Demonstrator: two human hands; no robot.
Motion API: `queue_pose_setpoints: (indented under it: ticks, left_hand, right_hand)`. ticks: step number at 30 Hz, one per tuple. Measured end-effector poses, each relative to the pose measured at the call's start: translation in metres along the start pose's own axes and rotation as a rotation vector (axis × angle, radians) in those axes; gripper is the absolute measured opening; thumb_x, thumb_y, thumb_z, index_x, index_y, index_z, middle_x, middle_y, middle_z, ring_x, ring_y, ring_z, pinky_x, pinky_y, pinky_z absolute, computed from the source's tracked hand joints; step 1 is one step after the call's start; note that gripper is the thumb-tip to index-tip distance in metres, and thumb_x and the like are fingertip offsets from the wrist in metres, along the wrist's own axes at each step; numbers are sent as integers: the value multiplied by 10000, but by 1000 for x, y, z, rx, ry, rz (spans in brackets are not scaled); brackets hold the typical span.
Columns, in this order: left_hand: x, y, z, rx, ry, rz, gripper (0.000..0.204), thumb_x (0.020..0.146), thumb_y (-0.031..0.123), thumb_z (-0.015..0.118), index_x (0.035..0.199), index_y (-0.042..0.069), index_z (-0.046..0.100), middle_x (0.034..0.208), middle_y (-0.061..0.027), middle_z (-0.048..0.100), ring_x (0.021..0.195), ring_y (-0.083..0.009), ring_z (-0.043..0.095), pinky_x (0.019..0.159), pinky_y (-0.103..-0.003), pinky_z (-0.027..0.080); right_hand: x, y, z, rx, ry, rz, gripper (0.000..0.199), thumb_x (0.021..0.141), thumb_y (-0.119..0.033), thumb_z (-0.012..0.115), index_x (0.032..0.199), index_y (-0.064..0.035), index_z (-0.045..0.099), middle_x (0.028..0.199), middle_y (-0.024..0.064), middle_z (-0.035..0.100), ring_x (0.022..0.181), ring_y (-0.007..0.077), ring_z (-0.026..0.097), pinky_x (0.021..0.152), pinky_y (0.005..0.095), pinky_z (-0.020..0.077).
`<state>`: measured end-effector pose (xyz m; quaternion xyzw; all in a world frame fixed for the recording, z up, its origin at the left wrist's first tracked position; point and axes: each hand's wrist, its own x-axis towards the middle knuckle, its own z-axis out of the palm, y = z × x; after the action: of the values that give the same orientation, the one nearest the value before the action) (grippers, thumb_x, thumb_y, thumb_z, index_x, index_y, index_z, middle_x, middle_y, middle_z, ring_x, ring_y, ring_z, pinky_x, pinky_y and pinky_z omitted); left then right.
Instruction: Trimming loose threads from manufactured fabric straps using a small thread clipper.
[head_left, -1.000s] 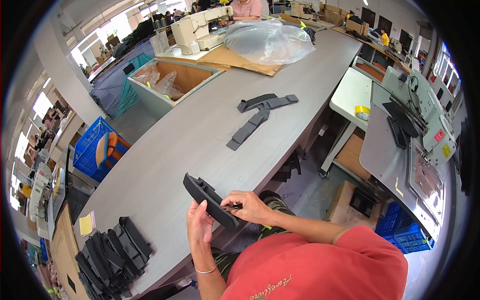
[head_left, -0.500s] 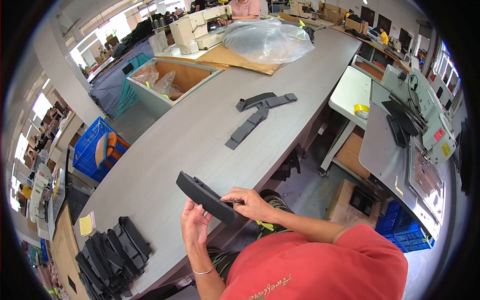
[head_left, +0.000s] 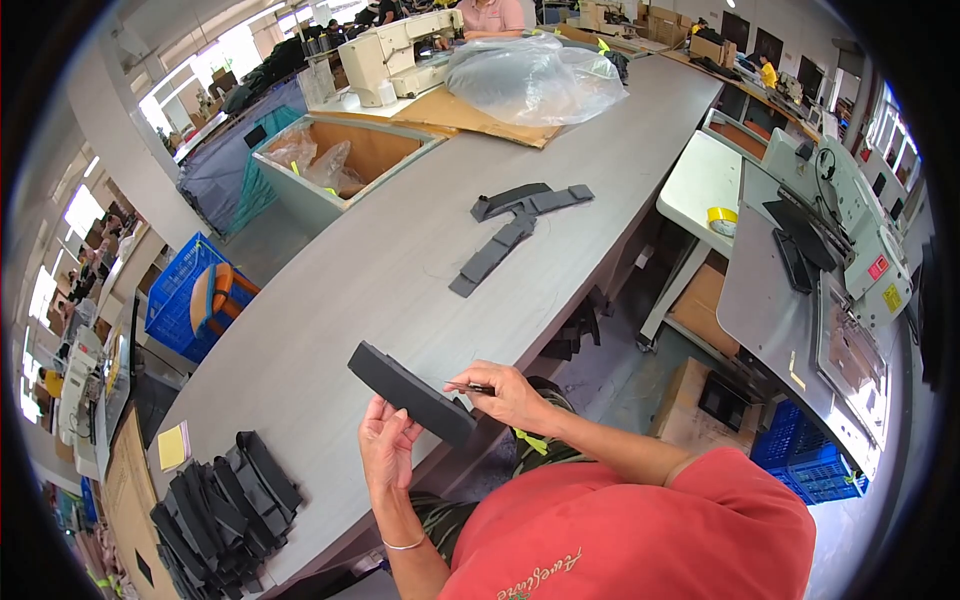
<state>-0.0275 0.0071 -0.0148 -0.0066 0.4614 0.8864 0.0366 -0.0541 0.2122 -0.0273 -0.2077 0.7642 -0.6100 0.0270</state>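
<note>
In my left hand (head_left: 390, 445) is a long dark grey sewn fabric strip (head_left: 412, 393), pinched between thumb and fingers and tilted over the table's near edge. My right hand (head_left: 512, 398) is closed round small dark thread snips (head_left: 472, 388), whose tips point left beside the strip's right-hand edge. A heap of similar dark strips (head_left: 225, 510) lies on the table to the left of my left hand. Farther up the table, several dark grey fabric pieces (head_left: 510, 235) lie joined or overlapping.
The long grey table (head_left: 330, 310) carries a yellow notepad (head_left: 173, 447) at left and a clear plastic bag (head_left: 535, 80) on cardboard at the far end. A sewing machine (head_left: 395, 60) stands there near a person. On the right is a machine bench (head_left: 760, 310) with yellow tape (head_left: 721, 220).
My right hand has drawn slightly up and away from the strip, bringing the snips more into view. The strip has shifted and turned a little in my left hand.
</note>
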Motion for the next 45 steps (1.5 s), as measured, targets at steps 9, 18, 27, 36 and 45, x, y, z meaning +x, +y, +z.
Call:
queue_pose_setpoints:
  ticks: [9,18,27,36,45]
  left_hand:
    - [6,10,11,98,43,68,447,895,47,541,1322,-16,422,1164,-80,584,1054,-178,586,907,-359,489]
    - [2,12,11,58,74,77,367,879,-30,516,1244,-35,480,1019,-85,624,869,-155,629,791,-314,545]
    - [-4,9,10,58,90,78,352,879,-30,535,1227,-36,486,1012,-93,627,866,-162,633,788,-327,551]
    - [-3,12,15,113,54,31,335,884,21,560,1208,-25,490,1047,-110,642,928,-176,640,828,-336,535]
    - [-1,7,11,90,125,29,208,878,-3,564,1078,10,509,1022,-76,623,897,-151,626,753,-319,555]
  right_hand:
    - [6,-27,-17,-18,30,1,340,829,-169,660,1156,-85,623,1034,92,630,966,199,608,819,304,487]
    - [7,-30,-16,-224,33,-144,201,844,-112,638,1037,-91,687,900,65,669,801,215,615,724,303,488]
    - [1,-31,-18,-224,60,-121,207,819,-99,656,1023,-100,689,893,49,672,805,216,604,717,317,475]
    - [9,-24,-13,-358,93,-361,247,775,1,664,1003,-87,698,785,37,626,681,200,512,669,298,430]
    - [7,-29,-14,-221,107,-185,182,813,-55,648,984,-95,696,877,41,668,759,186,583,714,297,459]
